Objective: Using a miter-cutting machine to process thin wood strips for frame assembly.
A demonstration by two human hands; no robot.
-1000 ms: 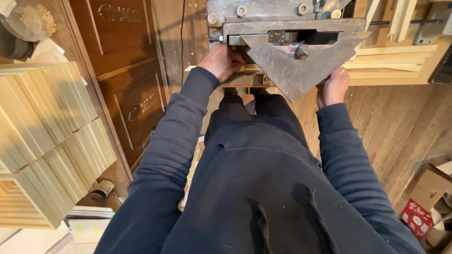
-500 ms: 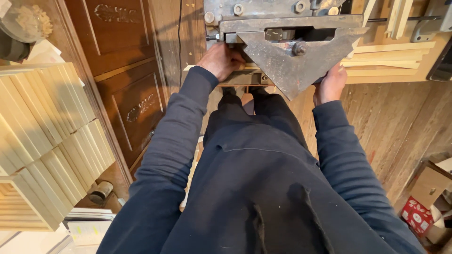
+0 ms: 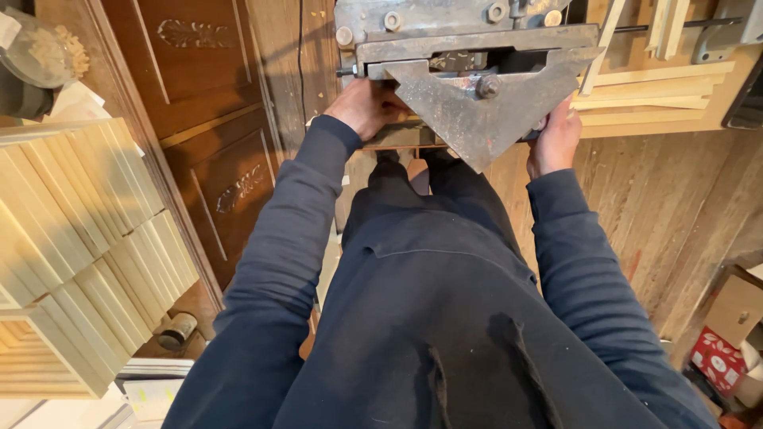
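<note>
**Head cam: both hands tucked under the old metal machine**

Head view looking straight down my own front, so most of the picture is dark blue sweatshirt (image 3: 429,318). Up at 12 o'clock sits the worn grey metal machine (image 3: 469,48), with its triangular steel plate (image 3: 477,119) pointing back down toward me.

My left hand (image 3: 364,107) is at about 11 o'clock, curled and pushed in against the left edge of that triangular plate. Its fingertips run under the metal, so I can't tell whether they're clamped on anything. My right hand (image 3: 554,141) is at roughly 1 o'clock, fingers wrapped around the plate's right corner, thumb side facing me. Both hands are touching the machine, well apart from each other with the plate between them.

Behind the plate, at 1 to 2 o'clock, pale wooden strips (image 3: 660,87) lie on the bench. Over at 9 o'clock there's a stack of light wooden slats (image 3: 79,238) fanned out. A dark carved wooden door panel (image 3: 199,119) stands at 10 o'clock, and a cardboard box (image 3: 735,318) sits down at 4 o'clock.
</note>
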